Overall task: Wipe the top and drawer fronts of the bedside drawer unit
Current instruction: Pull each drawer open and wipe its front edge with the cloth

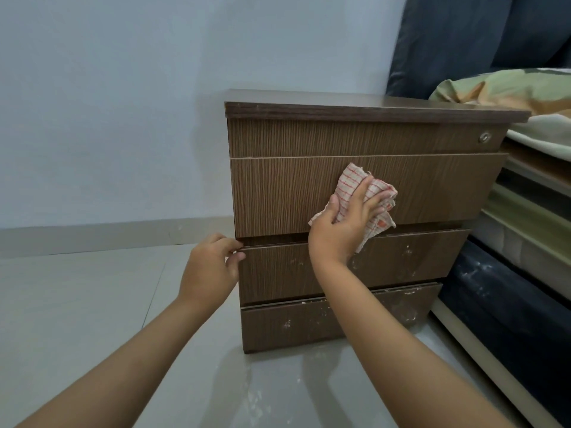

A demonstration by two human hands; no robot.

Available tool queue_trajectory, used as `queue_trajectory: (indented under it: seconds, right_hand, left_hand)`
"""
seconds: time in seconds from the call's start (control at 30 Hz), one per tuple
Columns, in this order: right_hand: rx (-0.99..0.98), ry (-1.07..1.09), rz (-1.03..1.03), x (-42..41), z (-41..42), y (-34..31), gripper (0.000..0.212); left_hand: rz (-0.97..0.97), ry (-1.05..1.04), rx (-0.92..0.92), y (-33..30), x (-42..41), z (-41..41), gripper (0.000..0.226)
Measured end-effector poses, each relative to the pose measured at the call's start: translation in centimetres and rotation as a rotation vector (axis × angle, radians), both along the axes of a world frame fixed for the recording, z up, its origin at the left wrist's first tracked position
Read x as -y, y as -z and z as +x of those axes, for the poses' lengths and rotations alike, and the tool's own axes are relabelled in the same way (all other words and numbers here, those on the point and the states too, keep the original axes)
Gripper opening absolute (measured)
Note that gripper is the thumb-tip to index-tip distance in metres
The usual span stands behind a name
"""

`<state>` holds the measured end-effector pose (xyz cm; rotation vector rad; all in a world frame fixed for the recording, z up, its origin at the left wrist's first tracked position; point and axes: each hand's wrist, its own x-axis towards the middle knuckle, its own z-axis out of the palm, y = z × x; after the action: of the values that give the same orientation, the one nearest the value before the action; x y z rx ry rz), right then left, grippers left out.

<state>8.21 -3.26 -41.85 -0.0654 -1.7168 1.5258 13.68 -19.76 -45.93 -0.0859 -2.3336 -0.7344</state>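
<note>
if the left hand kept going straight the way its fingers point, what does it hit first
The left hand points right, fingertips already at the left end of the third drawer front. Going on, it would likely meet that drawer's edge first, though depth is unclear.

The drawer unit is brown with a fine vertical wood-grain pattern — its top edge darker, its lower fronts flecked with whitish marks. The cloth is cream, crossed by thin red lines in a grid. The wall is pale blue; the floor light grey tile. The bedding shows green and orange — against dark navy behind.
</note>
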Motion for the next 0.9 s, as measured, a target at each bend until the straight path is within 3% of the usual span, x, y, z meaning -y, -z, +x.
queue_trajectory:
  seconds: [0.57,0.9]
  right_hand:
    - [0.031,-0.025,0.008,-1.2,0.8,-0.2,0.058]
    - [0.086,-0.028,0.007,1.2,6.6,2.3,0.057]
  left_hand:
    - [-0.026,0.121,0.06,-1.2,0.6,0.9,0.007]
    - [-0.029,0.176,0.1,-1.7,0.9,1.6,0.007]
